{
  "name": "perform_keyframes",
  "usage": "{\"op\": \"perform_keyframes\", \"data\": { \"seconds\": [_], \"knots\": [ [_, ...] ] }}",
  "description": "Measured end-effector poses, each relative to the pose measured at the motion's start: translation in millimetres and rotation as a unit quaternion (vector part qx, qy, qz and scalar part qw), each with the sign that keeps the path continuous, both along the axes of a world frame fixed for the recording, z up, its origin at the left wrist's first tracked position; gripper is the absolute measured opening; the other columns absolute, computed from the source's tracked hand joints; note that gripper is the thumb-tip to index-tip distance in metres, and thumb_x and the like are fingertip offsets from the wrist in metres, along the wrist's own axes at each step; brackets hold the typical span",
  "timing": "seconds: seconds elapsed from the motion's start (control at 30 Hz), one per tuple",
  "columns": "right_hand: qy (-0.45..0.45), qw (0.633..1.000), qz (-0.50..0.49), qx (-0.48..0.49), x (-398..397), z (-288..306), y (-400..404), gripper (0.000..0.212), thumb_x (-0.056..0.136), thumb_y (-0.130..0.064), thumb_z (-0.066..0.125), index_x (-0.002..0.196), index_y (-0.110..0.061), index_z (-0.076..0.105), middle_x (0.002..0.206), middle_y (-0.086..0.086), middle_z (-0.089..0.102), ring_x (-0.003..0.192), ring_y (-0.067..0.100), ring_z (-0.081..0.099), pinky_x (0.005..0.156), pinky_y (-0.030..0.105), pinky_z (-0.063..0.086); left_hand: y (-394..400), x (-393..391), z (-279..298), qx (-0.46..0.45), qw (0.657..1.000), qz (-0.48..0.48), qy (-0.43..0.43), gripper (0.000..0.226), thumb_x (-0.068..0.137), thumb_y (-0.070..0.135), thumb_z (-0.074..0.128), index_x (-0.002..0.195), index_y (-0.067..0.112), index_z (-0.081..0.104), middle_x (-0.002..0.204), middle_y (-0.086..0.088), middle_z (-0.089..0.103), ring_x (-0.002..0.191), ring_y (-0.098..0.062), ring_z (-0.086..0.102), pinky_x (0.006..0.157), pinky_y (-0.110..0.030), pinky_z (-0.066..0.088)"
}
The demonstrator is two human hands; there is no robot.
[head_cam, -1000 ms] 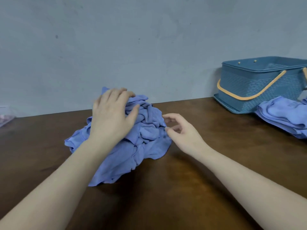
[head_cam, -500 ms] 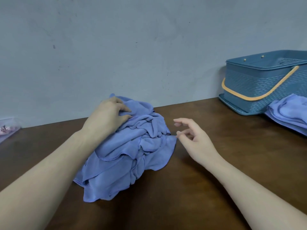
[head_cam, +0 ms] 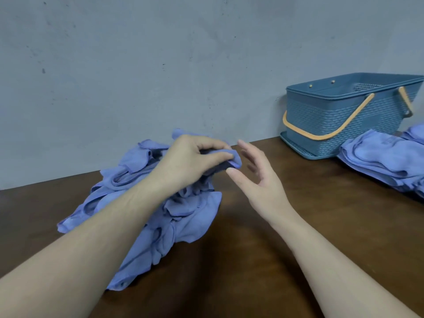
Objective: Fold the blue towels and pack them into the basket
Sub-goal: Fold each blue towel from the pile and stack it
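A crumpled heap of blue towels (head_cam: 174, 216) lies on the brown table (head_cam: 298, 237) in front of me. My left hand (head_cam: 190, 161) sits on top of the heap and pinches a raised fold of one blue towel (head_cam: 236, 160) between thumb and fingers. My right hand (head_cam: 257, 180) hovers just right of that fold, fingers spread and relaxed, holding nothing. A blue plastic basket (head_cam: 339, 125) with orange handles stands at the back right against the wall. A stack of folded blue towels (head_cam: 378, 161) lies in front of the basket.
A grey wall (head_cam: 160, 65) runs close behind the table. The folded stack reaches the right edge of the view. Bare wood shows between the heap and the basket and along the near side.
My left hand has lifted a fold of towel off the top of the heap and shifted right. My right hand has risen toward that fold. The view has swung slightly left.
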State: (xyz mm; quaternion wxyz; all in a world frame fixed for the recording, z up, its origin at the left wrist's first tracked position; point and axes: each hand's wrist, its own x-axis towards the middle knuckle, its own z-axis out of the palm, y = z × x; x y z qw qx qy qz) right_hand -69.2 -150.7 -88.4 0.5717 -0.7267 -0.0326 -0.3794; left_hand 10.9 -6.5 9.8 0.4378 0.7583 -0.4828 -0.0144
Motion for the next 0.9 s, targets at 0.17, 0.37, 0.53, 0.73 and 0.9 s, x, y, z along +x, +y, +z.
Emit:
{"op": "perform_keyframes", "data": {
  "seconds": [0.17, 0.37, 0.53, 0.73, 0.9],
  "knots": [
    [-0.014, 0.996, -0.004, 0.086, 3, 2, -14, 0.007, 0.093, -0.017, 0.071, 0.088, -0.021, 0.067, 0.119, -0.008, 0.071, 0.116, 0.006, 0.064, 0.101, 0.03, 0.048, -12, 3, -21, -0.019, 0.999, 0.026, -0.014, 0.004, 0.094, 0.031, 0.068, 0.092, 0.028, 0.07, 0.087, 0.012, 0.073, 0.083, -0.005, 0.067, 0.077, -0.021, 0.051],
    [-0.012, 0.978, -0.133, 0.162, -5, 8, -29, 0.021, 0.097, -0.027, 0.066, 0.087, -0.013, 0.054, 0.066, -0.006, 0.057, 0.063, 0.003, 0.053, 0.063, 0.019, 0.045, 7, 27, -31, 0.192, 0.954, 0.08, -0.217, 0.047, 0.093, 0.044, 0.064, 0.136, 0.037, 0.05, 0.118, 0.014, 0.066, 0.097, -0.002, 0.06, 0.087, -0.031, 0.05],
    [0.055, 0.972, -0.207, 0.096, -9, 6, -38, 0.012, 0.095, -0.027, 0.063, 0.104, -0.025, 0.055, 0.079, -0.009, 0.061, 0.067, -0.002, 0.056, 0.064, 0.017, 0.043, -1, 33, -51, 0.244, 0.932, 0.107, -0.247, 0.047, 0.093, 0.043, 0.061, 0.138, 0.039, 0.049, 0.118, 0.015, 0.065, 0.098, -0.011, 0.062, 0.08, -0.036, 0.051],
    [0.158, 0.974, -0.165, 0.004, -8, 6, -47, 0.02, 0.092, -0.045, 0.061, 0.112, -0.045, 0.055, 0.096, -0.015, 0.064, 0.092, 0.004, 0.062, 0.082, 0.031, 0.048, -37, 23, -47, 0.275, 0.929, 0.092, -0.229, 0.014, 0.095, 0.038, 0.054, 0.093, 0.03, 0.066, 0.094, 0.006, 0.067, 0.085, -0.015, 0.06, 0.076, -0.041, 0.05],
    [0.171, 0.985, -0.008, -0.018, -17, 11, -42, 0.041, 0.089, -0.054, 0.068, 0.126, -0.056, 0.052, 0.115, -0.031, 0.064, 0.112, -0.014, 0.056, 0.092, 0.015, 0.043, -50, 11, -36, 0.13, 0.99, 0.047, -0.016, 0.01, 0.092, 0.026, 0.061, 0.091, 0.03, 0.07, 0.079, 0.01, 0.074, 0.067, -0.004, 0.065, 0.065, -0.024, 0.05]
  ]
}}
